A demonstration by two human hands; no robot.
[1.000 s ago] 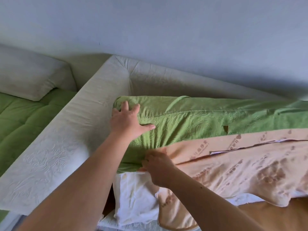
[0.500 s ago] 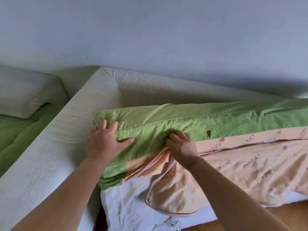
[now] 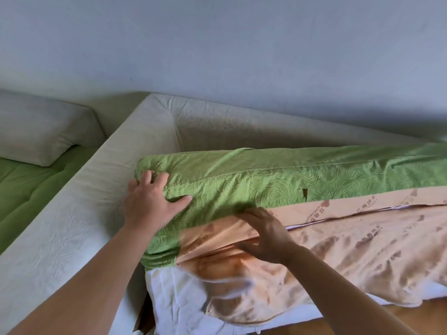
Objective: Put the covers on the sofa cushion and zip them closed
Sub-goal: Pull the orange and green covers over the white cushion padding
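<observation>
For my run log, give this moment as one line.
left hand: grips green cover corner | right hand: on peach panel, grip blurred | zip: open | white cushion: partly exposed

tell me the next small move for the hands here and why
Probably tug the peach panel down over the white cushion corner with the right hand while the left hand steadies the green cover: that corner is bare and the zip gapes.
</observation>
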